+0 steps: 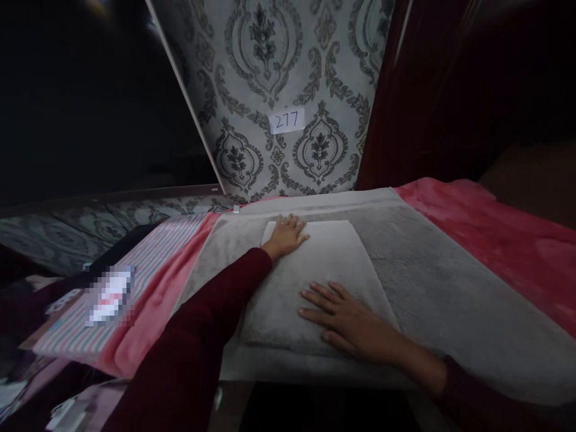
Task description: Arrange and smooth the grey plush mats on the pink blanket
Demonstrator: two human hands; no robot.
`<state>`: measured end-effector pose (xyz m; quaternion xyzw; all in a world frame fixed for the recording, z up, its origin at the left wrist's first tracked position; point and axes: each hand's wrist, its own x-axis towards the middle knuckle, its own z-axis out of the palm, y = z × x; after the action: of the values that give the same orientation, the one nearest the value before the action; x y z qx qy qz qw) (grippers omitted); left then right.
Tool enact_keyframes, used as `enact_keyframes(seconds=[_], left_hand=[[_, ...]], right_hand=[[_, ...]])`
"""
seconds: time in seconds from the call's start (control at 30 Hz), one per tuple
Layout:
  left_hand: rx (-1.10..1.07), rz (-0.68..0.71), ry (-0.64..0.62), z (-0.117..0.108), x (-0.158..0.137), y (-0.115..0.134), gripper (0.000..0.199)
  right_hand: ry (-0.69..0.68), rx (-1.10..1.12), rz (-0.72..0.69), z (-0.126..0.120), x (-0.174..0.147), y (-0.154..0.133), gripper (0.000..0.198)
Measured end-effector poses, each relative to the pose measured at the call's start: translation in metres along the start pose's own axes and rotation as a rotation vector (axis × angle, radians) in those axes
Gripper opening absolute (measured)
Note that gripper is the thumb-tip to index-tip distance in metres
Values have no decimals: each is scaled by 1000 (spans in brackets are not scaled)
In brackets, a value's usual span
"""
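Observation:
A folded light-grey towel (pixel 324 258) lies flat on a larger grey cloth (pixel 427 300) with a plush-looking surface. My left hand (pixel 287 235) rests palm down on the far left part of the folded towel, fingers stretched out. Nearer to me, my right hand (pixel 348 324) lies flat on the towel's right side, its fingers spread. Neither hand grips anything. The towel's near edge looks soft and slightly puffed.
A pink blanket (pixel 486 222) shows beneath the grey cloth on both sides. To the left lie a striped cloth (pixel 153 258) and several garments. Behind stand a large dark screen (pixel 99 108) and a patterned wall (pixel 274 72) bearing a paper label (pixel 287 120) reading 277.

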<state>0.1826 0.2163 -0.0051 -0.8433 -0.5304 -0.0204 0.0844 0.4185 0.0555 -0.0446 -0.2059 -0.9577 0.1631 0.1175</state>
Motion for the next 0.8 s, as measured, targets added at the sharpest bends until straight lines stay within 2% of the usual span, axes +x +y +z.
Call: enact_keyframes(seconds=[0.13, 0.2, 0.27, 0.37, 0.5, 0.67, 0.73, 0.8], left_hand=[[-107, 239, -11, 3, -37, 17, 65], [-168, 291, -48, 8, -48, 17, 67], [-210, 213, -98, 11, -48, 7, 67], [-226, 23, -156, 11, -36, -15, 64], [-192, -130, -167, 3, -22, -34, 63], [-106, -358, -121, -16, -24, -23, 70], [-137, -349, -100, -24, -30, -11, 70], [-204, -249, -133, -28, -39, 4, 68]], right_hand=[[8, -14, -10, 1, -1, 0, 55], [13, -21, -15, 2, -1, 0, 54], [4, -27, -17, 2, -1, 0, 54], [-18, -44, -1, 1, -1, 0, 53], [-34, -62, 12, -1, 1, 0, 52], [-38, -26, 13, 0, 2, -2, 52], [-20, 31, 6, -3, 2, 3, 53], [52, 113, 28, -10, 4, 16, 55]])
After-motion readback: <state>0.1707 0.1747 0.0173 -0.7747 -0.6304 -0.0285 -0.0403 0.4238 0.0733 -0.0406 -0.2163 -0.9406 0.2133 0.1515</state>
